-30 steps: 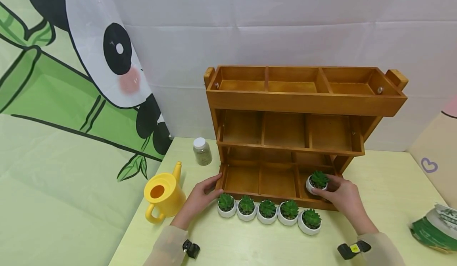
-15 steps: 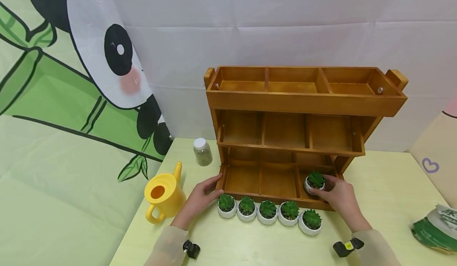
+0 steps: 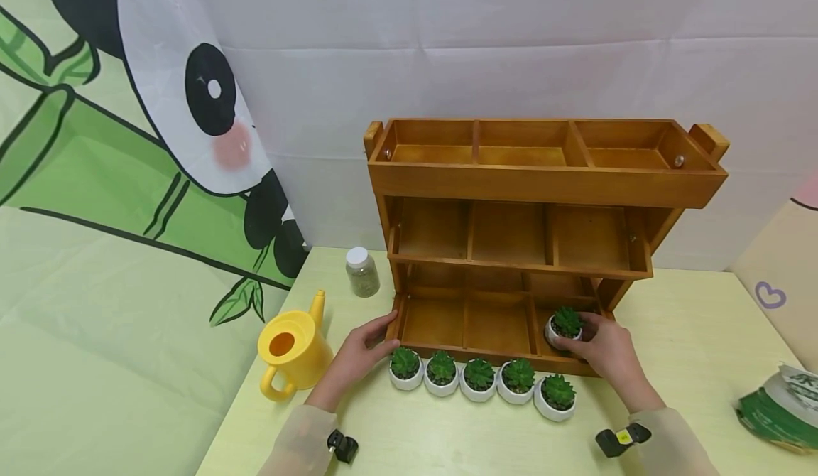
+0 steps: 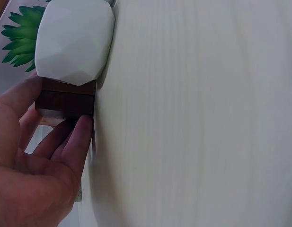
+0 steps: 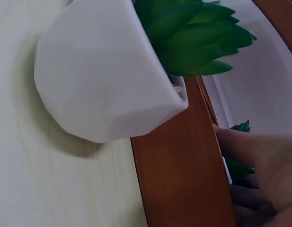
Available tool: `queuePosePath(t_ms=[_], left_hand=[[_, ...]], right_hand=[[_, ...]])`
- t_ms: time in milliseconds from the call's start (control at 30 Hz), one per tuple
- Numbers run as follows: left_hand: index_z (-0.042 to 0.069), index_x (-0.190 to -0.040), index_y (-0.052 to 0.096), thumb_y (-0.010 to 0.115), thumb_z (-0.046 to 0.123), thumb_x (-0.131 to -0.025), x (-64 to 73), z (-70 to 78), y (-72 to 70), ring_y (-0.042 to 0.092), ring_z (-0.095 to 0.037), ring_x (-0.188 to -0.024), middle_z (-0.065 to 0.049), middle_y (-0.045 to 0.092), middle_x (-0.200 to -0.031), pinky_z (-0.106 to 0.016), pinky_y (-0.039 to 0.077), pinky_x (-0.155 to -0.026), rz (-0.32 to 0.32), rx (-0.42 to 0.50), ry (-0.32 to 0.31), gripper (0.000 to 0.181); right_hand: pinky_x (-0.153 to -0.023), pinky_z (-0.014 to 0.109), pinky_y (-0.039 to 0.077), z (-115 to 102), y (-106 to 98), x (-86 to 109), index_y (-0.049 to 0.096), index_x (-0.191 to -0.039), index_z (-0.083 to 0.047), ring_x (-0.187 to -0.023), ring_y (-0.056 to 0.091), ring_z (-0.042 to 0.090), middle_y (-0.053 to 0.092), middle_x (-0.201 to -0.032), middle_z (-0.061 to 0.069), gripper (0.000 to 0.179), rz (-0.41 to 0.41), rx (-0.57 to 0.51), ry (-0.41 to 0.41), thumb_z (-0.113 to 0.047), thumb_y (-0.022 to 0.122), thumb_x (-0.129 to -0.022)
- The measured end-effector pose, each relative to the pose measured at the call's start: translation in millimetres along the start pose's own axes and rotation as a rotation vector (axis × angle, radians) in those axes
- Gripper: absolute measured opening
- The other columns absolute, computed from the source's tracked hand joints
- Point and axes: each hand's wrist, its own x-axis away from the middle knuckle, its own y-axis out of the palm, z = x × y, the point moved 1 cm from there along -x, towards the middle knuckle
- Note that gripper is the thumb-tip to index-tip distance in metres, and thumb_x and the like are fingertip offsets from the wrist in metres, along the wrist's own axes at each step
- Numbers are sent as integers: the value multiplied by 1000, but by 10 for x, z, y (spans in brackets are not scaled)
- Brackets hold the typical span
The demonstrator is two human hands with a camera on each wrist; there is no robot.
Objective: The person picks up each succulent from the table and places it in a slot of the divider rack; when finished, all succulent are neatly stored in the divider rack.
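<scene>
6 green succulents point(image 3: 478, 373) are sitting in 6 white pots point(image 3: 478, 393): 5 are standing in 1 row on 1 table point(image 3: 460, 440), and 1 white pot point(image 3: 554, 336) is being held by 1 right hand point(image 3: 608, 349). 1 left hand point(image 3: 358, 355) is gripping 1 wooden stand point(image 3: 543, 186), which is offering 3 tiers point(image 3: 511, 268) with 3 compartments point(image 3: 508, 231) apiece, 9 altogether. 1 watering can point(image 3: 308, 362), 1 jar point(image 3: 364, 279) and 1 bag point(image 3: 782, 408) are also showing.

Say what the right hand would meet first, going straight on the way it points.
Past its held succulent, the right hand would probably meet the right divider of the bottom tray; depth is unclear.
</scene>
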Motion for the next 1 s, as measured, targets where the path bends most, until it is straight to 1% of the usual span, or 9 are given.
queuePosePath(t_ms=[133, 300, 400, 533, 633, 733, 900, 1000], left_hand=[[9, -153, 54, 74, 12, -99, -2, 7, 1, 47, -33, -144, -15, 49, -156, -43, 39, -117, 2, -4, 5, 58], [8, -153, 54, 74, 11, -99, -2, 11, 5, 46, -33, -144, -15, 49, -156, -43, 39, -117, 4, -4, 4, 58], [8, -153, 54, 74, 11, -99, -2, 10, 6, 46, -32, -144, -15, 49, -156, -42, 39, -117, 4, 0, -1, 58], [8, -153, 54, 74, 11, -99, -3, 6, 4, 47, -33, -143, -16, 50, -156, -44, 40, -117, 6, 0, -3, 57], [9, -153, 54, 73, 12, -99, -7, 0, 2, 48, -34, -143, -16, 50, -156, -45, 40, -117, 9, -2, -2, 57], [9, -153, 54, 73, 12, -99, -12, -5, 1, 48, -33, -143, -16, 50, -156, -45, 40, -117, 11, -5, 1, 57], [8, -153, 54, 73, 12, -99, -13, -4, 3, 49, -34, -142, -16, 50, -155, -44, 40, -116, 7, -11, 6, 58], [8, -153, 53, 73, 11, -99, -10, -5, 3, 49, -34, -142, -16, 50, -156, -44, 40, -116, 3, -17, 6, 58]], right_hand=[[-72, 47, 62, -15, -19, 4, 54, -132, 21, -91, 68, 38, 70, -101, 27, 84, -7, 5, 2, -38, 89, -84], [-68, 42, 59, -35, -36, -9, 53, -133, 20, -86, 65, 33, 68, -98, 23, 83, -29, 12, 19, -38, 89, -85], [-68, 42, 59, -43, -40, -11, 52, -134, 19, -86, 63, 33, 67, -99, 24, 83, -39, 15, 31, -38, 88, -86], [-77, 50, 61, -51, -46, 15, 48, -139, 19, -97, 66, 43, 67, -110, 32, 87, -34, 3, 42, -39, 87, -86], [-83, 53, 62, -61, -57, 50, 47, -141, 19, -106, 67, 48, 66, -118, 37, 89, -19, -16, 34, -39, 87, -87], [-83, 52, 62, -73, -77, 92, 47, -142, 19, -110, 66, 50, 64, -123, 39, 87, -7, -46, 14, -37, 86, -88], [-82, 45, 64, -71, -109, 172, 45, -145, 18, -115, 66, 49, 61, -133, 37, 84, 4, -106, -11, -33, 85, -91], [-82, 43, 64, -71, -136, 222, 44, -147, 17, -117, 66, 47, 60, -136, 35, 86, 10, -127, -18, -36, 84, -92]])
